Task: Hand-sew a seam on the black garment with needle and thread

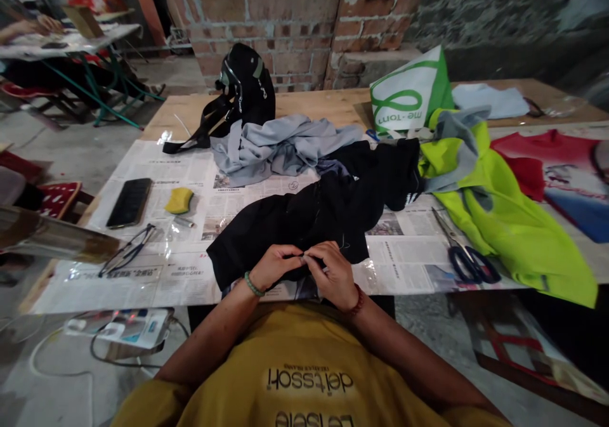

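Note:
Over the near edge of a black garment (280,224), my left hand (275,267) and my right hand (333,273) meet fingertip to fingertip. Both are closed in a pinch; what lies between the fingers is too small to make out. A thin pale thread (345,244) shows on the dark cloth just beyond my right hand. The garment lies spread and rumpled across the newspaper, with white stripes at its far right end. Beyond it is a crumpled grey garment (285,148).
Scissors (469,259) and a neon yellow garment (514,224) lie at right. A phone (130,202), yellow sponge (179,200), glasses (127,249) and a clear bottle (57,235) are at left. A black bag (247,84) and a green-white bag (409,94) stand behind.

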Demonstrator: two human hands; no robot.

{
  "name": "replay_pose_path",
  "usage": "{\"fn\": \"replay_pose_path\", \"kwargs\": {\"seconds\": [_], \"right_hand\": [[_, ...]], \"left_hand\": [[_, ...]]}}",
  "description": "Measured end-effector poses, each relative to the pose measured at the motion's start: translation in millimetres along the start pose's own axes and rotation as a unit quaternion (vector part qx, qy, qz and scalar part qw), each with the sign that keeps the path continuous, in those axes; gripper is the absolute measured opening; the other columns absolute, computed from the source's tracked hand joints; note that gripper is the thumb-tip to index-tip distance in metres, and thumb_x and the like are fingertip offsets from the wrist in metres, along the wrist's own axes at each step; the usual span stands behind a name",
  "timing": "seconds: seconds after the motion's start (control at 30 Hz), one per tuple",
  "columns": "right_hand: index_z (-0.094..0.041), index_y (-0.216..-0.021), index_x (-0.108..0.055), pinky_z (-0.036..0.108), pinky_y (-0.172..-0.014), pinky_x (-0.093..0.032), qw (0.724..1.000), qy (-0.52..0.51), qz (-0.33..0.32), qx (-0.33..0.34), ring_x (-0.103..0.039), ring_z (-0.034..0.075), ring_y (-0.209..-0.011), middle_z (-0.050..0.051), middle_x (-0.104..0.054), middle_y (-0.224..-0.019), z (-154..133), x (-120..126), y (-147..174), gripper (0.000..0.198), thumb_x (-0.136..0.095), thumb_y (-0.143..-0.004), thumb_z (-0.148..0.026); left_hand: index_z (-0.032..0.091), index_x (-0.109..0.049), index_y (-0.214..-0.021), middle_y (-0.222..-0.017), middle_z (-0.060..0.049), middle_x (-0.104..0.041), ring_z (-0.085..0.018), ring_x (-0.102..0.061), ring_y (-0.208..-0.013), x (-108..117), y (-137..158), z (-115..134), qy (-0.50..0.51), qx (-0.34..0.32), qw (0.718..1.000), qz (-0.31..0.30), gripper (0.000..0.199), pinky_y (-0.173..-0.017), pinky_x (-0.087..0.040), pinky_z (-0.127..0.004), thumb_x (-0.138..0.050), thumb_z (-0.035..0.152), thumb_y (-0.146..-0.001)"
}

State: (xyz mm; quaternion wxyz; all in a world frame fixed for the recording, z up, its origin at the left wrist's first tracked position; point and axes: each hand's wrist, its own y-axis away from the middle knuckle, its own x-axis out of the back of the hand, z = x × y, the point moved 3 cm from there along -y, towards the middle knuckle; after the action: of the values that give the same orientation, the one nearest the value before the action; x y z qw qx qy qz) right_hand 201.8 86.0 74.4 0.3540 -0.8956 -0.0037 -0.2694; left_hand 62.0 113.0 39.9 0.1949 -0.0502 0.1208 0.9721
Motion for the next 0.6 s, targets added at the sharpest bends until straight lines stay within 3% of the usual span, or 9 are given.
{"fn": "replay_pose_path", "kwargs": {"seconds": [0.33,0.6], "right_hand": [[-0.02,-0.09,-0.056,0.033,-0.07,-0.043,0.994,0.051,-0.035,0.094,-0.055,0.016,-0.073,0.002,-0.06,-0.074,-2.2,0.8,-3.6,0.012,-0.048,-0.086,-0.012],[-0.019,-0.096,-0.053,0.035,-0.07,-0.047,0.99,0.024,-0.012,0.135,-0.054,0.016,-0.075,0.004,-0.058,-0.077,-5.0,0.7,-6.7,0.019,-0.051,-0.083,-0.005]], "left_hand": [[0.011,-0.072,-0.072,-0.065,-0.001,-0.064,-0.01,-0.05,-0.061,1.9,0.1,-0.4,0.032,0.02,0.999,0.002,0.033,-0.065,-0.04,-0.024,-0.077,0.041,-0.06],[0.011,-0.07,-0.067,-0.062,0.0,-0.061,-0.009,-0.048,-0.06,2.3,-0.2,3.0,0.063,0.019,0.998,0.007,0.033,-0.065,-0.039,-0.024,-0.079,0.041,-0.056]]}}
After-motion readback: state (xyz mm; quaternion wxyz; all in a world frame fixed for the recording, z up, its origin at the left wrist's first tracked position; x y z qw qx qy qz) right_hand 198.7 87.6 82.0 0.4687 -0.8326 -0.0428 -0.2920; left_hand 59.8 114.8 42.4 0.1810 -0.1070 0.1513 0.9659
